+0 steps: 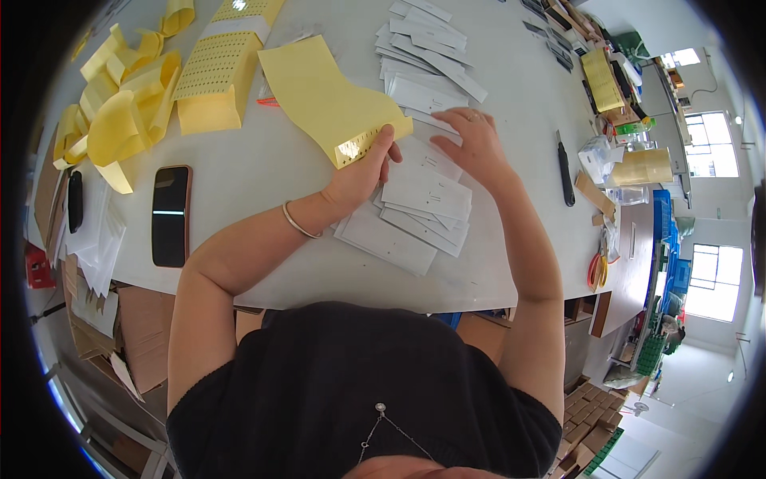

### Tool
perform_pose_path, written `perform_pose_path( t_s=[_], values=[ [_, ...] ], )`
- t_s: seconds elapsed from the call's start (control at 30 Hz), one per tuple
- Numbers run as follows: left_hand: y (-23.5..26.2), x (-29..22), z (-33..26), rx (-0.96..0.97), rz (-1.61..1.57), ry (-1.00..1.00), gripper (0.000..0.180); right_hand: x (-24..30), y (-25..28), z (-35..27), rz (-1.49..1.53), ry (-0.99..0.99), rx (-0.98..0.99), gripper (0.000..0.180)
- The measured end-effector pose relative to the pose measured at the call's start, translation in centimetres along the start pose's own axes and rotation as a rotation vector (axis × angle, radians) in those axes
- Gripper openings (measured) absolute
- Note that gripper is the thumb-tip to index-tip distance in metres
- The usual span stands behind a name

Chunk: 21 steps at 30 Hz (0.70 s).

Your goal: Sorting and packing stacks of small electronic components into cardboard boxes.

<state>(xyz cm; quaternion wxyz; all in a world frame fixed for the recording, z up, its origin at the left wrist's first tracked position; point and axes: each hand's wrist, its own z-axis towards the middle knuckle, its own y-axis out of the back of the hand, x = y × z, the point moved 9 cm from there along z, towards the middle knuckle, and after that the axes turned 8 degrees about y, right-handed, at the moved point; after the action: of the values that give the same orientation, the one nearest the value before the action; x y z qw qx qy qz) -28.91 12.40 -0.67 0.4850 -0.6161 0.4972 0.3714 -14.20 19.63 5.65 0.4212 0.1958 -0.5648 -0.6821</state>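
I read this as mid sticker-application: my left hand [363, 172] is pinched on the near end of a yellow backing sheet [327, 100], thumb and fingers closed over the strip of small labels [355, 148] at its edge. My right hand [471, 144] lies flat and spread, fingers apart, pressing on the pile of white cards [423, 199] in the middle of the surface [263, 160], gripping nothing. The 2 hands are near each other, not touching. Next move, I judge, calls for peeling 1 label and setting it square on the top card while the right hand holds that card flat.

Hard to tell: how many labels are left, since the left fingers cover part of the strip. Card markings too small. A phone [171, 215] lies to the left, spent yellow sheets [128, 104] curled beyond it.
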Motion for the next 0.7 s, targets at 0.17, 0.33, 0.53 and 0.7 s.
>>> perform_pose_path(
  t_s=[0.17,0.33,0.53,0.7],
  values=[
    [-0.2,-0.1,-0.1,0.025,0.079,0.031,0.045,3.9,-0.3,-4.4,0.378,-0.052,0.325,0.050],
    [-0.7,0.2,0.0,0.055,0.119,-0.018,0.042,5.6,0.2,-6.5,0.260,0.051,0.259,0.055],
    [-1.5,-1.6,-0.9,0.034,0.157,-0.234,0.020,6.6,0.8,-6.4,0.185,0.111,0.240,0.045],
    [-3.0,-1.2,-1.2,0.130,0.298,-0.241,0.021,8.3,3.0,-5.9,0.130,0.184,0.126,0.040]
  ],
)
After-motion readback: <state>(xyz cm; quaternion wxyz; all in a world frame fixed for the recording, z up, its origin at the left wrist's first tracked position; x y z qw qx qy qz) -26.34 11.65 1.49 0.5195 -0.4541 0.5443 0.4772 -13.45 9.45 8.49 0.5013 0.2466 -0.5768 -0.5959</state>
